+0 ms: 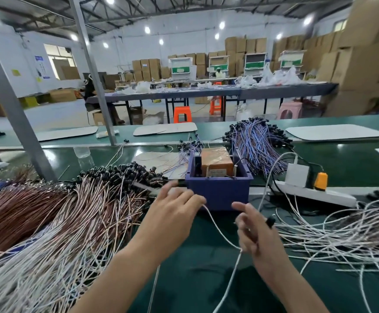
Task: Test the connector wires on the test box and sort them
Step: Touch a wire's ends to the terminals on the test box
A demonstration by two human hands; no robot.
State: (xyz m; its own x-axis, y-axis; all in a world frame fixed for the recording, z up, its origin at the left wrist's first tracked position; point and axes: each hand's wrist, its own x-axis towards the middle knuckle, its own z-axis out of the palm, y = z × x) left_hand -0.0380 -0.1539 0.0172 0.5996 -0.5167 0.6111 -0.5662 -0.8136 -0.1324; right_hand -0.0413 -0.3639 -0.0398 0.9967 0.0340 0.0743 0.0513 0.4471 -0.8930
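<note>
The test box (pixel 217 193) is a blue plastic bin holding a tape-wrapped orange block (pixel 216 159) with upright metal pins. It stands on the green bench straight ahead. My left hand (pixel 175 208) is just in front of its left corner, fingers spread, and its fingertips pinch one end of a white connector wire (pixel 220 229). That wire sags rightward into my right hand (pixel 255 233), whose curled fingers hold it. A black connector (pixel 270 221) sticks out past the right hand's knuckles. The wire's tail hangs down toward me.
A large heap of white, pink and brown wires (pixel 66 218) with black connectors fills the left. Loose white wires (pixel 342 231) spread on the right. A blue-purple bundle (pixel 258 143) lies behind the box. A power strip (pixel 315 193) with an orange plug sits right of the box, and a metal post (pixel 14 114) rises at left.
</note>
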